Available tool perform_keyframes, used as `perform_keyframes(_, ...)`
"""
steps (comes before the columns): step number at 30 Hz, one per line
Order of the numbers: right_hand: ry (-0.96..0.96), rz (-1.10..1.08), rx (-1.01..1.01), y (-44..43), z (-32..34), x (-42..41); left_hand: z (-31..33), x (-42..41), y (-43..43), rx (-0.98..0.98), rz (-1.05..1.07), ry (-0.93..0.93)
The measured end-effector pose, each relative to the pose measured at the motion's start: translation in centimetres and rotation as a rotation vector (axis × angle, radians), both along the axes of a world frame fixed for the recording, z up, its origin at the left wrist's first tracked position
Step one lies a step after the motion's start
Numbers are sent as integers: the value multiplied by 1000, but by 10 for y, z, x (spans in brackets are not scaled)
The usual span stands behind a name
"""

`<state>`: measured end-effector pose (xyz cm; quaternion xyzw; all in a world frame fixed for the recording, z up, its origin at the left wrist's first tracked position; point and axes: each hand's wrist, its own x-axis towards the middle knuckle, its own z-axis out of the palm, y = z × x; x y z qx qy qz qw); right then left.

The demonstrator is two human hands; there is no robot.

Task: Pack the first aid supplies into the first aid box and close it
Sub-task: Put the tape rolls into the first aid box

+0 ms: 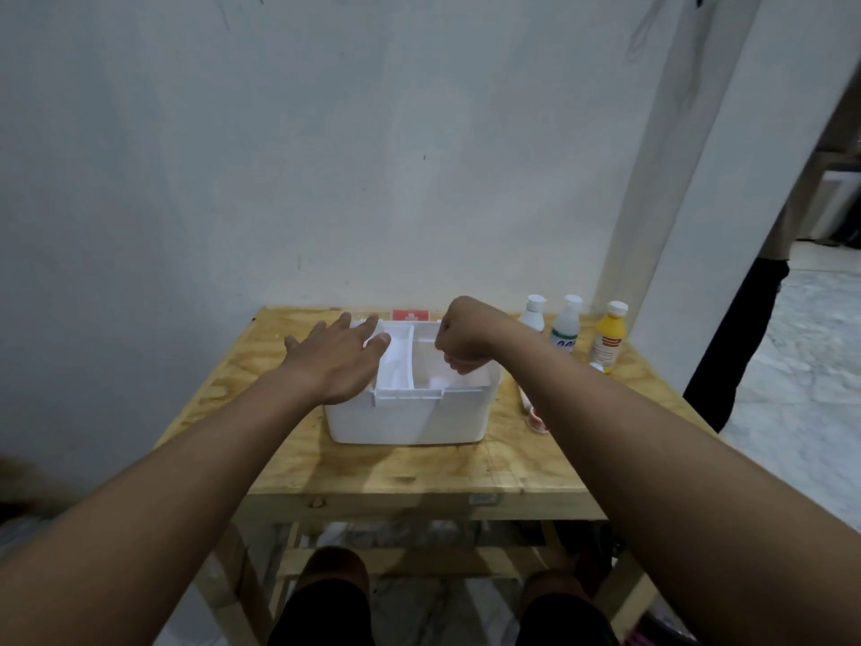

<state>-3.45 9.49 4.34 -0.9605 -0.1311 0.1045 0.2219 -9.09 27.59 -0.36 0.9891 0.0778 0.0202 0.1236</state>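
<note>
first aid box (410, 419) stood open mid-table | left hand (336, 361) lay flat, fingers spread, on box's left rim | right hand (461, 340) curled inside box's right compartment, contents unclear | red cross label (410, 315) behind box | three bottles (566, 331) right of box, labels unreadable

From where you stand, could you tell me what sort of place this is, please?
Probably a plain room at home, not a clinic: a rough plywood table set against a bare white wall, with a marble-patterned floor alongside.
</note>
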Motion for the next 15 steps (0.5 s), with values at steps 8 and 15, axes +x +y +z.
perform_keyframes(8,-314,71,-66,-47,21,-21,23,-12,-50,63,-69,-181)
perform_keyframes(15,-350,-9,-98,-107,18,-31,31,-27,-120,139,-222,-326)
